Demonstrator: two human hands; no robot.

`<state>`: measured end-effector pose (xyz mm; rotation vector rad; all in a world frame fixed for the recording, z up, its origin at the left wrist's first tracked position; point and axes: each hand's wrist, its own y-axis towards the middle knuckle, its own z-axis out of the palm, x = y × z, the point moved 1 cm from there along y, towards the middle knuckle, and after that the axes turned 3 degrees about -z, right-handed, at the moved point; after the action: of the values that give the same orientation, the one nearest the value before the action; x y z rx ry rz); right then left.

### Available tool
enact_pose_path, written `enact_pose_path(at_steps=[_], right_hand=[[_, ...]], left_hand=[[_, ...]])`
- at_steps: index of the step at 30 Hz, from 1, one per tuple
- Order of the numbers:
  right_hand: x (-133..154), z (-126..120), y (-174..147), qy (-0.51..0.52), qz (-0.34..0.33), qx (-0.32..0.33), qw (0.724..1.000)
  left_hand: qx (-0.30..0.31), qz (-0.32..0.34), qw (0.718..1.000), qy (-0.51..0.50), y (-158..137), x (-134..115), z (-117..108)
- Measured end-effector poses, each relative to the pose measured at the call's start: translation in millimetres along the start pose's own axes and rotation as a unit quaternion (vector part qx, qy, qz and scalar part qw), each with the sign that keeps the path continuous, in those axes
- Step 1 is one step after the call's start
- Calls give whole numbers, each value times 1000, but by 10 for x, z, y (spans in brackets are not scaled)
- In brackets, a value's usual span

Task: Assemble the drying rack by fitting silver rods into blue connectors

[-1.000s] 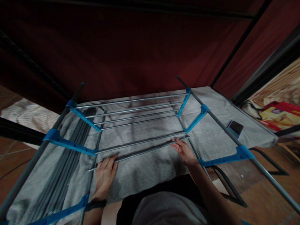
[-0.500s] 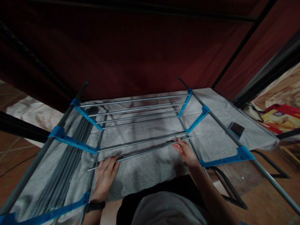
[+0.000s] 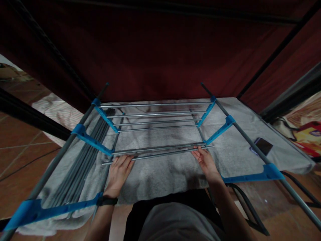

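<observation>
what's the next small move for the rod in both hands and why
Probably bring the loose rod's left end up to the left middle blue bracket using the left hand: both its ends stick out free past the inner poles, while the rods ahead span facing brackets.

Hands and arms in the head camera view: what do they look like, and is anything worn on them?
The left hand and right hand are both ungloved. A dark, narrow band circles the left wrist; whether it is a watch can't be told. No band shows on the right wrist, and no sleeves cover the visible forearms.
</observation>
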<state>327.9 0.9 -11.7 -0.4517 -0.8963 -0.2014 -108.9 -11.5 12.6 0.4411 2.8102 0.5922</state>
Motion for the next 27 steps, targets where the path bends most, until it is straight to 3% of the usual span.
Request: enact_pose_path(at_steps=[14, 27], right_hand=[[80, -16, 103, 12, -26, -19, 999], [22, 45, 90, 17, -16, -10, 1000]], left_hand=[[-6, 30, 999, 12, 418, -72, -53], [-6, 32, 999, 33, 518, 7, -74]])
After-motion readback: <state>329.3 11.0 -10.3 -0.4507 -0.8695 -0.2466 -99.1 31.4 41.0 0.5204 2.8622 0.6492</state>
